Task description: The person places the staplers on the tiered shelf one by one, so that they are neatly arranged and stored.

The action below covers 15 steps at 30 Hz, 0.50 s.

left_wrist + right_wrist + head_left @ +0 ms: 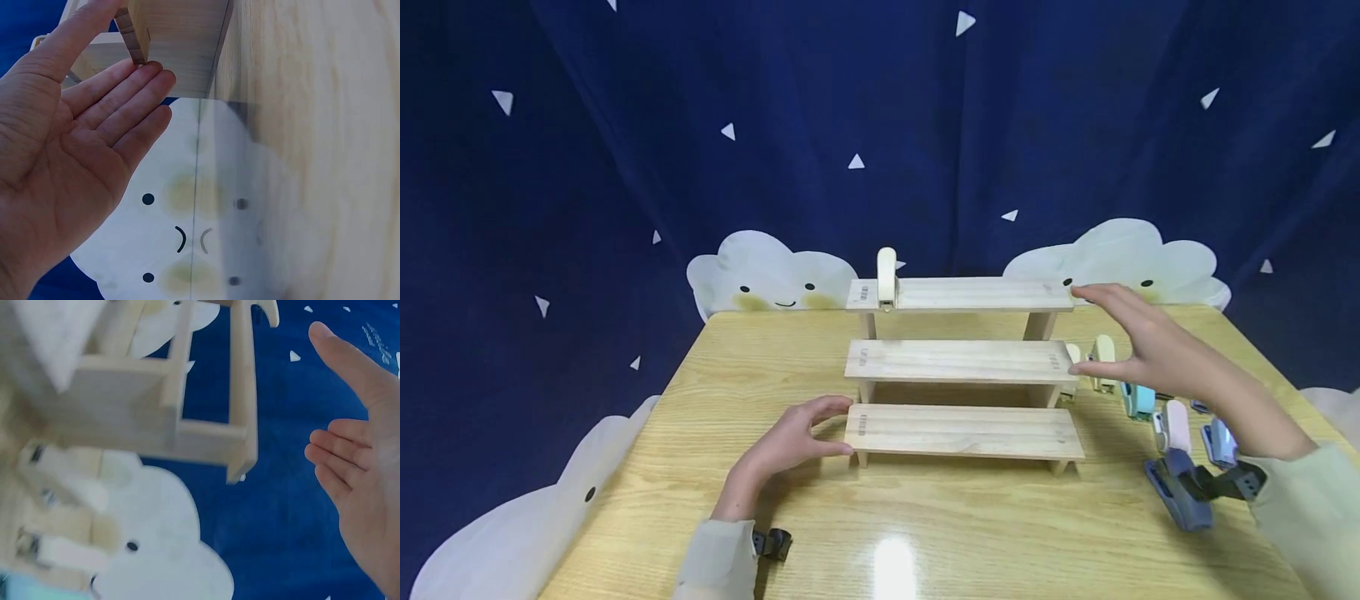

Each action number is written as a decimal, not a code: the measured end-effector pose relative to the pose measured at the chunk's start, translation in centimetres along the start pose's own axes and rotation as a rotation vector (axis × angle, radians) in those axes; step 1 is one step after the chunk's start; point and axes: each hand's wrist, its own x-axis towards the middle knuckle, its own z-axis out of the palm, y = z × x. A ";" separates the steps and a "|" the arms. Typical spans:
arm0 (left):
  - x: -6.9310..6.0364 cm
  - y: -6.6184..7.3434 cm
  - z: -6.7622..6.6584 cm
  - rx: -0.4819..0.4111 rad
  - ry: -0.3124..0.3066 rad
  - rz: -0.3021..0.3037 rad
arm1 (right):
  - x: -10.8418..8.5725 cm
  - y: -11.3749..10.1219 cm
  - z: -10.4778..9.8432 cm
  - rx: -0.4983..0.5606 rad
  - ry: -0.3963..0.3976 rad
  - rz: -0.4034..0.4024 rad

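3-tier wooden rack point(955, 361) is standing on the table point(760, 358), tabletop extending left and in front. Left hand point(797, 433) is holding thumb and straight fingers apart at the bottom tier's left end; contact unclear. Right hand point(1138, 343), also spread, is hovering just off the rack's right side. Navy curtain point(775, 67) is hanging behind. Top tier point(970, 293) is carrying 1 cream stapler point(887, 279) near its left end; more staplers point(1177, 423) are sitting right of the rack.

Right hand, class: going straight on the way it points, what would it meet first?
Probably the rack, at its right end; depth makes it unclear which tier the right hand would touch.
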 end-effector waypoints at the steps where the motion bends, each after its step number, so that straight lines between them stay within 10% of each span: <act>1: 0.0 0.0 0.0 -0.003 -0.002 0.002 | -0.8 0.2 0.0 -0.009 0.010 -0.002; 7: 0.0 -0.2 0.2 -0.012 0.005 -0.005 | -5.2 1.9 0.7 -0.030 0.075 -0.049; 15: 0.1 -0.1 0.1 0.007 0.000 0.006 | -10.6 2.9 1.0 -0.018 -0.042 0.175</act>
